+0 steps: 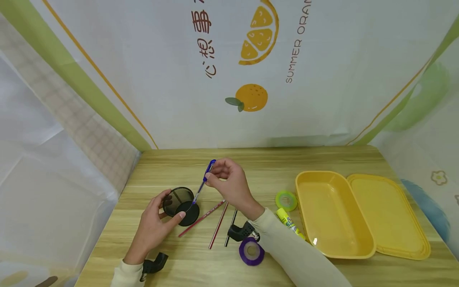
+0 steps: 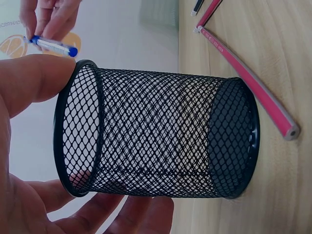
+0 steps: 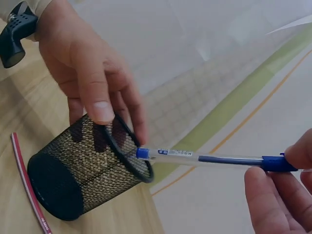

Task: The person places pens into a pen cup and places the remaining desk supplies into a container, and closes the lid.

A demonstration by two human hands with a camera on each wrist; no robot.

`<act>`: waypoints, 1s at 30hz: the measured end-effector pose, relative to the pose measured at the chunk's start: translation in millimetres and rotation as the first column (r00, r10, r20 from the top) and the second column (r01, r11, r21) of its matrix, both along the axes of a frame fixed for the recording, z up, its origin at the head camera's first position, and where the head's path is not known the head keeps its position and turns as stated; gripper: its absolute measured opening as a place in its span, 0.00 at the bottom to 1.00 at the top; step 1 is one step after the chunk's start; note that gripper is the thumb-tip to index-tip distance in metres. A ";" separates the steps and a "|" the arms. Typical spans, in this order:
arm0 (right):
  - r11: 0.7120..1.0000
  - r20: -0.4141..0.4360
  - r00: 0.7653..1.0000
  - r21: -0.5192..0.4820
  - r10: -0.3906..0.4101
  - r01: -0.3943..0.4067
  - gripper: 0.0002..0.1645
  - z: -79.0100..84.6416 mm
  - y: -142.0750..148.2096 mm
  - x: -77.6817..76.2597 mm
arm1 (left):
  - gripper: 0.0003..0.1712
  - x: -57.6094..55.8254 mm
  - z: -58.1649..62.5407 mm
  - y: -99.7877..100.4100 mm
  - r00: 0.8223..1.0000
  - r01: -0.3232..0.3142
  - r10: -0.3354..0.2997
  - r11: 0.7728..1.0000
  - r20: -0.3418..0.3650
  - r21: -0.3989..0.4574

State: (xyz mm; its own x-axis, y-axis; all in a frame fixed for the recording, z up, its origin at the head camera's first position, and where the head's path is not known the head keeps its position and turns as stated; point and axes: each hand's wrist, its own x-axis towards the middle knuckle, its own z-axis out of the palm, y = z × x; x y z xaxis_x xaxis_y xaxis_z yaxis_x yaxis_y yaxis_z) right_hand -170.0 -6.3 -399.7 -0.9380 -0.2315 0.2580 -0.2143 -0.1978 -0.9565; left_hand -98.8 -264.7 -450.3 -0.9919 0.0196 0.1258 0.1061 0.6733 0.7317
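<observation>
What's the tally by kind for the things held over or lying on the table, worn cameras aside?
Mesh cup: 1
Blue pen: 1
Pencils: 3 (red, red, black)
Tape rolls: 2 (green, purple)
Glue stick: 1
Yellow box: 1
Yellow lid: 1
Total: 10

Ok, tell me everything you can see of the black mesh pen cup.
The black mesh pen cup is round, with metal-looking, diamond-patterned walls, a smooth rim and a dark base. It looks empty, held roughly upright, mouth up, at the left of the wood-patterned table; whether the base touches it is unclear. The left hand grips it, thumb at the rim, fingers around the opposite side. A blue pen points at its mouth, contact unclear. A red pencil lies beside the base.
</observation>
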 end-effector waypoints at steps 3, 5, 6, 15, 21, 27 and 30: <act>1.000 0.022 1.000 -0.001 0.015 -0.015 0.14 -5.1 -6.8 -0.8 | 0.47 -0.3 0.4 0.4 1.000 0.003 -0.003 1.000 0.007 0.001; 0.999 0.021 0.999 0.011 0.037 -0.037 0.14 -8.0 -11.7 -0.8 | 0.47 -0.6 0.5 0.4 1.000 0.003 -0.003 1.000 0.006 0.003; 0.999 0.022 0.999 0.016 0.048 -0.048 0.14 -9.4 -14.3 -0.7 | 0.47 -0.6 0.7 0.4 1.000 0.001 -0.001 1.000 0.005 0.005; 0.987 -0.018 0.998 0.147 0.066 -0.063 0.12 -23.7 -31.0 3.1 | 0.48 -0.6 1.8 0.0 1.000 0.006 -0.006 1.000 0.015 0.014; 0.975 -0.017 0.997 0.210 0.072 -0.067 0.09 -28.2 -35.4 6.7 | 0.48 0.3 2.7 -1.4 1.000 0.004 -0.004 1.000 0.025 0.010; 0.965 -0.017 0.996 0.250 0.083 -0.076 0.09 -31.4 -37.0 7.8 | 0.48 -0.4 1.7 -2.2 1.000 0.005 -0.006 1.000 0.028 0.011; 0.961 -0.023 0.996 0.267 0.082 -0.073 0.08 -33.0 -36.2 7.3 | 0.48 -2.0 1.9 -0.9 1.000 0.012 -0.013 1.000 0.029 0.023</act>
